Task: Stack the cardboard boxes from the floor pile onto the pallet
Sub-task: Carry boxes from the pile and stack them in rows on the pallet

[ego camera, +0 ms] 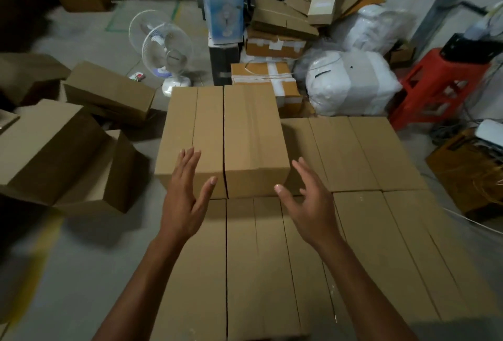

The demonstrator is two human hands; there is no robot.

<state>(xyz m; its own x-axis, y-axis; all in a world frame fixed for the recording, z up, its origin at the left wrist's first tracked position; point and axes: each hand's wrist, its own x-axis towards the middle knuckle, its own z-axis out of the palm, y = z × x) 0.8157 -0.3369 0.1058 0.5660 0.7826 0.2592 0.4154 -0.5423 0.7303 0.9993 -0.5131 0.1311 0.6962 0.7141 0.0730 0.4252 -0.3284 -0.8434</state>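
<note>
Head view: both bare forearms reach forward over a stack of plain cardboard boxes. The left hand is open, its fingers straight and slightly spread, thumb out to the side, holding nothing. It lies over the near end of the left upper box; whether it touches the cardboard cannot be told. The right hand is open too, fingers loosely fanned and empty, just beside the near right corner of the right upper box.

These two boxes sit side by side, long sides touching, as a second tier on the far left part of the stack. Beneath and around them a lower layer of boxes lies packed edge to edge, running out to the right and towards the person (the pallet under it is hidden).

On the grey floor to the left lies the floor pile, several more boxes tumbled at odd angles, one leaning on another.

Further back stand a white table fan, a tall blue-and-white fan carton, flattened cardboard heaped on taped parcels, white wrapped bundles and a red stool at the right.
</note>
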